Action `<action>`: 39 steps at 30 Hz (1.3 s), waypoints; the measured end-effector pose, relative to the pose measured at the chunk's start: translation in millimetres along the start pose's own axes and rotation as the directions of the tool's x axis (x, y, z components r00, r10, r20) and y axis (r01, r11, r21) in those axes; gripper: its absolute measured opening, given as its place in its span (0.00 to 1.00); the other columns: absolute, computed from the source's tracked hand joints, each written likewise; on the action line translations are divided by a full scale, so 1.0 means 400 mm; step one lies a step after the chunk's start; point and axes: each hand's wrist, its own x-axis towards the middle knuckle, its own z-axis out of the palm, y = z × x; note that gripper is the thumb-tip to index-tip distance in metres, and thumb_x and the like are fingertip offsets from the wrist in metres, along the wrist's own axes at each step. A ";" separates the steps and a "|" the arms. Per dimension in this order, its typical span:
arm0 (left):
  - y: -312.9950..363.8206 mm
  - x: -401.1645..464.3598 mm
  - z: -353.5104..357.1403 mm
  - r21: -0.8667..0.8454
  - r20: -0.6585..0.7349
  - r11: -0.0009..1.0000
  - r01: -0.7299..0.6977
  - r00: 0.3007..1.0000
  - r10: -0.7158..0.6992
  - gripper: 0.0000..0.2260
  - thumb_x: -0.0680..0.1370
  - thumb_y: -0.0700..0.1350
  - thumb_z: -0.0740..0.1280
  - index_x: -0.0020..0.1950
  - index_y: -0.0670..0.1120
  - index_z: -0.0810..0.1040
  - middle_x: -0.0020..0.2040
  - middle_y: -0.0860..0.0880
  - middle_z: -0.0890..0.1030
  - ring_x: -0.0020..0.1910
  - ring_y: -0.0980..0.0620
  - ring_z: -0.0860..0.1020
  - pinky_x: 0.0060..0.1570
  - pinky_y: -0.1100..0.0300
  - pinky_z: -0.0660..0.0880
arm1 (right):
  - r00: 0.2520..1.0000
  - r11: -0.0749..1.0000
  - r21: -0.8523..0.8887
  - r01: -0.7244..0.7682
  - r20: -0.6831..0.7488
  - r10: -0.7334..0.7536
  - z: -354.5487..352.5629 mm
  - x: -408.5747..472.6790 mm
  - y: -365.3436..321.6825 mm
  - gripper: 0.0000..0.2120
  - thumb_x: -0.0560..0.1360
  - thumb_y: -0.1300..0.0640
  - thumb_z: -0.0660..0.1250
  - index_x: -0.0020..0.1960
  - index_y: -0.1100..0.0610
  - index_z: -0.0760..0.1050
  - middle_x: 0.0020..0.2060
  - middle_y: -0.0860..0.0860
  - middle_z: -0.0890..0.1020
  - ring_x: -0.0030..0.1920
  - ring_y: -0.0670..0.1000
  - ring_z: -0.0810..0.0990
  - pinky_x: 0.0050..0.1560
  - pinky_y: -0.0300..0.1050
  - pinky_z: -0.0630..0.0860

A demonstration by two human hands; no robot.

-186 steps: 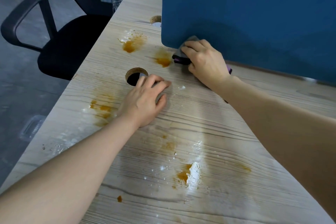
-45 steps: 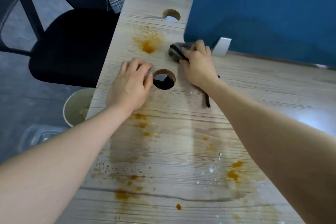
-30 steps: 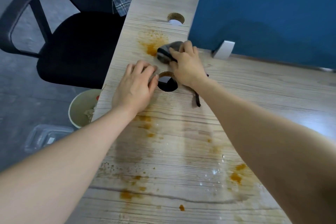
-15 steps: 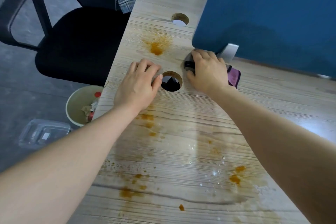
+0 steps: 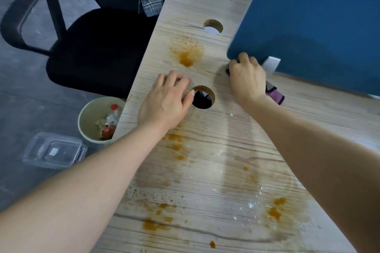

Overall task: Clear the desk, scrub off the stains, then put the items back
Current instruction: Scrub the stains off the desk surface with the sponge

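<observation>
Wood-grain desk [image 5: 236, 150] is cleared but far from clean: orange stains [image 5: 187, 55] remain beyond the cable hole [image 5: 202, 97], and more lie near me. My right hand [image 5: 246, 77], fingers curled round the cloth [image 5: 274, 94], presses it at the blue divider's [image 5: 318, 16] foot, farther right than a second ago. My left hand [image 5: 166, 100] rests flat, fingers loosely together. Nothing is put back yet.
</observation>
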 end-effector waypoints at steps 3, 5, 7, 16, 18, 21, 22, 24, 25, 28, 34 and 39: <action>-0.001 0.002 0.001 0.001 -0.006 1.000 0.002 1.000 -0.002 0.16 0.80 0.53 0.56 0.62 0.48 0.73 0.59 0.49 0.71 0.57 0.48 0.68 0.49 0.55 0.71 | 0.994 0.996 0.086 0.036 -0.103 -0.027 0.020 0.004 0.007 0.11 0.77 0.67 0.58 0.55 0.65 0.76 0.52 0.62 0.75 0.50 0.62 0.74 0.37 0.49 0.65; -0.001 0.001 0.003 0.008 -0.001 1.000 0.003 1.000 -0.003 0.16 0.80 0.53 0.56 0.63 0.48 0.73 0.59 0.49 0.71 0.58 0.48 0.68 0.49 0.55 0.71 | 0.979 0.989 0.121 0.083 -0.197 -0.058 0.035 -0.013 0.042 0.10 0.75 0.66 0.62 0.54 0.64 0.77 0.50 0.60 0.77 0.47 0.62 0.76 0.34 0.48 0.67; -0.001 0.001 0.003 0.012 0.000 1.000 -0.002 1.000 0.002 0.17 0.80 0.54 0.55 0.63 0.48 0.73 0.59 0.49 0.71 0.58 0.48 0.67 0.49 0.56 0.71 | 0.962 0.990 0.109 0.085 -0.270 -0.053 0.047 -0.034 0.088 0.10 0.72 0.62 0.68 0.53 0.63 0.78 0.46 0.60 0.78 0.45 0.62 0.77 0.33 0.49 0.70; 0.000 0.001 0.000 0.022 0.016 1.000 -0.008 1.000 0.008 0.18 0.80 0.54 0.54 0.64 0.48 0.72 0.60 0.49 0.71 0.58 0.48 0.67 0.50 0.55 0.71 | 0.954 0.997 0.019 0.076 -0.292 -0.067 0.037 0.015 -0.009 0.08 0.58 0.70 0.72 0.37 0.64 0.81 0.30 0.57 0.77 0.31 0.58 0.76 0.28 0.40 0.59; -0.001 0.001 0.000 0.025 0.014 1.000 -0.011 1.000 0.010 0.18 0.80 0.54 0.55 0.64 0.48 0.72 0.59 0.49 0.71 0.58 0.48 0.68 0.49 0.55 0.71 | 0.942 0.993 0.044 0.111 -0.324 -0.091 0.034 0.029 -0.025 0.09 0.56 0.70 0.72 0.36 0.64 0.80 0.28 0.56 0.76 0.29 0.57 0.75 0.27 0.38 0.59; -0.001 0.001 0.000 0.026 0.011 1.000 -0.012 1.000 0.011 0.18 0.80 0.54 0.55 0.64 0.47 0.72 0.59 0.49 0.71 0.57 0.48 0.68 0.50 0.55 0.71 | 0.928 0.983 0.046 0.178 -0.341 -0.152 0.036 0.021 -0.007 0.10 0.58 0.68 0.70 0.38 0.61 0.81 0.29 0.55 0.76 0.29 0.55 0.75 0.28 0.37 0.59; -0.001 0.001 0.001 0.029 0.011 0.999 -0.013 1.000 0.013 0.18 0.80 0.54 0.54 0.64 0.47 0.72 0.59 0.49 0.71 0.57 0.48 0.68 0.50 0.55 0.71 | 0.927 0.981 0.038 0.192 -0.335 -0.168 0.038 0.015 0.008 0.10 0.59 0.68 0.70 0.39 0.60 0.81 0.30 0.54 0.77 0.30 0.55 0.75 0.28 0.37 0.58; 0.000 -0.001 0.003 0.032 0.012 0.999 -0.025 1.000 0.025 0.19 0.80 0.54 0.53 0.64 0.47 0.73 0.59 0.49 0.71 0.57 0.48 0.68 0.51 0.54 0.72 | 0.933 0.982 0.015 0.190 -0.313 -0.176 0.043 0.003 0.037 0.09 0.61 0.67 0.70 0.40 0.60 0.82 0.32 0.55 0.78 0.31 0.55 0.76 0.28 0.37 0.59; 0.001 0.002 0.004 0.032 0.010 0.999 -0.029 1.000 0.029 0.19 0.80 0.55 0.53 0.64 0.47 0.73 0.59 0.50 0.71 0.57 0.48 0.68 0.51 0.54 0.72 | 0.938 0.983 0.015 0.182 -0.303 -0.169 0.043 0.003 0.046 0.08 0.61 0.67 0.69 0.40 0.61 0.82 0.32 0.55 0.78 0.32 0.56 0.77 0.28 0.37 0.60; -0.002 0.000 0.003 0.035 0.006 0.999 -0.026 1.000 0.025 0.19 0.80 0.54 0.53 0.64 0.47 0.73 0.59 0.49 0.71 0.57 0.47 0.68 0.50 0.54 0.72 | 0.955 0.990 0.023 0.140 -0.266 -0.129 0.039 0.007 0.018 0.07 0.60 0.65 0.67 0.36 0.60 0.81 0.30 0.53 0.77 0.30 0.55 0.76 0.27 0.37 0.57; -0.004 0.002 0.003 0.032 0.016 0.999 -0.014 1.000 0.014 0.17 0.81 0.53 0.54 0.63 0.47 0.73 0.59 0.49 0.71 0.57 0.47 0.68 0.52 0.53 0.72 | 0.905 0.950 0.019 0.310 -0.311 -0.289 0.031 0.061 -0.067 0.06 0.61 0.61 0.69 0.37 0.56 0.82 0.34 0.50 0.81 0.34 0.52 0.79 0.25 0.38 0.66; -0.003 0.000 -0.002 0.014 -0.003 1.000 -0.025 1.000 0.025 0.15 0.81 0.50 0.54 0.62 0.46 0.74 0.58 0.48 0.72 0.56 0.48 0.68 0.51 0.54 0.71 | 0.962 0.987 0.028 0.161 -0.228 -0.151 0.017 0.028 -0.016 0.11 0.69 0.65 0.65 0.50 0.61 0.81 0.44 0.58 0.80 0.43 0.59 0.78 0.29 0.43 0.63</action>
